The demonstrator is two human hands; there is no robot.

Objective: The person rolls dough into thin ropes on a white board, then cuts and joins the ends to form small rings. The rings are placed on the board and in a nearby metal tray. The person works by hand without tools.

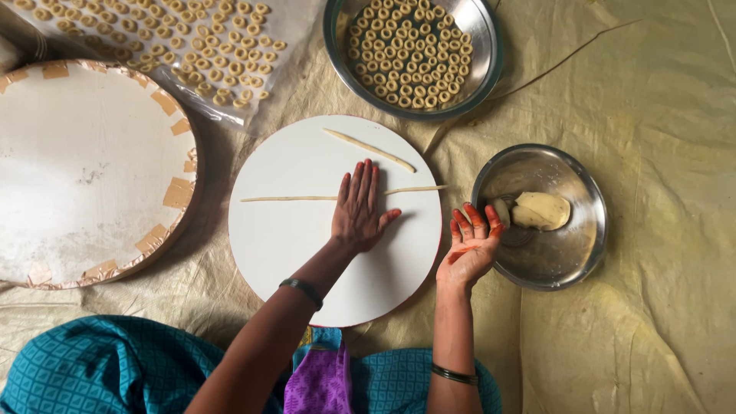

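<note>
The left hand (359, 207) lay flat, fingers together and stretched out, palm down on a long thin dough rope (307, 198) near the middle of the round white board (291, 253). A shorter, thicker dough strip (369, 149) lay on the board's far side, apart from the hand. The right hand (471, 241) hung just off the board's right edge, palm up and fingers spread, holding nothing; its fingertips seemed to touch the rim of a steel bowl (571, 261) holding a dough lump (541, 210). Beyond the board stood a steel plate (337, 54) of small dough rings (406, 54). Left of it lay a larger round board (84, 153).
</note>
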